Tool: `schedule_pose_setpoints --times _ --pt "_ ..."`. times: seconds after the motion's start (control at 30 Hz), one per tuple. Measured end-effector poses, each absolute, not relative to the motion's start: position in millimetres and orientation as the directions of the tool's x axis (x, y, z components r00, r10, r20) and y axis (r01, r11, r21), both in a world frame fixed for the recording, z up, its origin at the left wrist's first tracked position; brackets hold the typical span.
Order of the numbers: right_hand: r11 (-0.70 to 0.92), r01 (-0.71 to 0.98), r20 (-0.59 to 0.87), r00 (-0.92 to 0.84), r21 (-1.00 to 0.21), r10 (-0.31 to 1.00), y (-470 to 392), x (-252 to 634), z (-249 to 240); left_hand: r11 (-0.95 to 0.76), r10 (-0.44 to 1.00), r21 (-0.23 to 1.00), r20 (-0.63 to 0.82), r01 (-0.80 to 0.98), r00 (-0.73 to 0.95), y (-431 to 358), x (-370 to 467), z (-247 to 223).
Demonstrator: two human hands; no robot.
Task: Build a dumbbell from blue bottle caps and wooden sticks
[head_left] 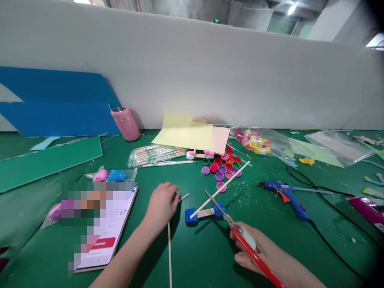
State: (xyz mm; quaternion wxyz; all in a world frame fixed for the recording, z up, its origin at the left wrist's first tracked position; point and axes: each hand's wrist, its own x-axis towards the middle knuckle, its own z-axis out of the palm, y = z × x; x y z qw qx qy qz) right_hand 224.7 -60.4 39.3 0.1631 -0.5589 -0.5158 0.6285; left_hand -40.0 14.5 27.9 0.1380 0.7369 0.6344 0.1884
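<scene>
My left hand (162,204) is closed, its fingers curled round a thin wooden stick (184,197) whose tip pokes out past the fingertips. Below that hand, another long stick (170,256) runs towards the table's near edge. In my right hand (261,248) is a pair of scissors (246,240) with red handles, the blades pointing up and left. Between the hands lies a small piece made of two blue blocks (191,216) joined by several short sticks (205,213). A longer stick (231,180) slants across it, behind the scissor blades.
Coloured bottle caps (220,176) lie beyond the blue piece. A blue glue gun (288,196) with its cable is on the right. The phone (102,240) lies left; farther back are bagged sticks (159,155), yellow paper (186,132) and a pink cup (126,124).
</scene>
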Motion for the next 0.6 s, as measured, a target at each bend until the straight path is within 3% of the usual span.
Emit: schedule_pose_setpoints --times 0.13,0.23,0.33,0.4,0.5,0.6 --pt "-0.387 0.394 -0.512 -0.29 -0.834 0.808 -63 220 42 -0.155 0.977 0.497 0.203 0.854 0.06 5 -38 55" --pt "-0.348 0.446 -0.473 -0.207 -0.825 0.856 -65 207 49 -0.267 0.958 0.637 0.254 0.723 0.13 -13 -15 70" --pt "-0.246 0.504 -0.369 -0.159 -0.828 0.916 -65 193 57 -0.322 0.946 0.643 0.251 0.695 0.206 -29 10 71" --pt "-0.183 0.533 -0.317 -0.171 -0.826 0.933 -65 189 60 -0.305 0.948 0.659 0.28 0.687 0.152 -33 21 67" --pt "-0.183 0.52 -0.333 -0.211 -0.834 0.919 -64 188 60 -0.318 0.938 0.64 0.321 0.699 0.133 -32 27 61" --pt "-0.212 0.462 -0.363 -0.266 -0.861 0.893 -63 191 58 -0.391 0.885 0.497 0.435 0.775 0.167 -28 27 58"
